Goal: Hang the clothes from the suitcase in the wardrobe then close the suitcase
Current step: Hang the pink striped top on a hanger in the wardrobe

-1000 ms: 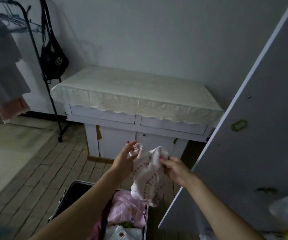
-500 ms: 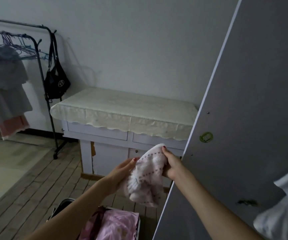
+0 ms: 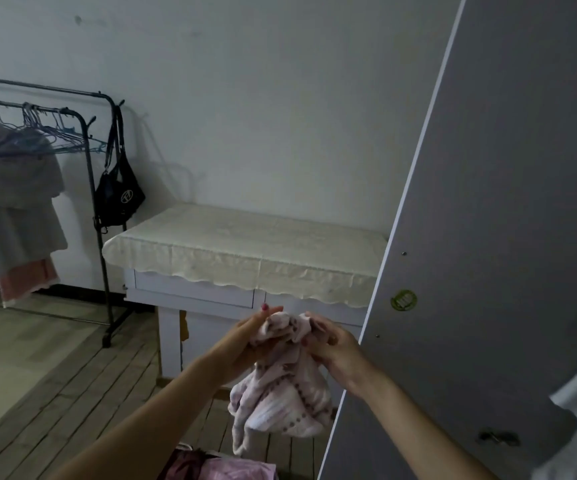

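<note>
A small pink-and-white garment [image 3: 280, 400] with rows of dark dots hangs bunched between my hands in front of me. My left hand [image 3: 245, 344] holds its top edge from the left, fingers stretched over the cloth. My right hand [image 3: 332, 344] grips the top from the right. Below, at the bottom edge, the open suitcase [image 3: 184, 446] shows only its far rim, with pink clothes [image 3: 235, 469] inside. The open wardrobe door [image 3: 487, 271] fills the right side, close to my right hand. The wardrobe's inside is out of view.
A white table with a cream cloth [image 3: 245, 251] stands against the wall ahead. At the left a black clothes rack [image 3: 96, 188] carries hangers, pale garments [image 3: 13, 209] and a black bag [image 3: 119, 195]. Wooden floorboards [image 3: 55, 393] lie between the rack and me.
My view has tilted up, so less of the suitcase shows. Both hands have gathered the garment's top together and it hangs more bunched than before.
</note>
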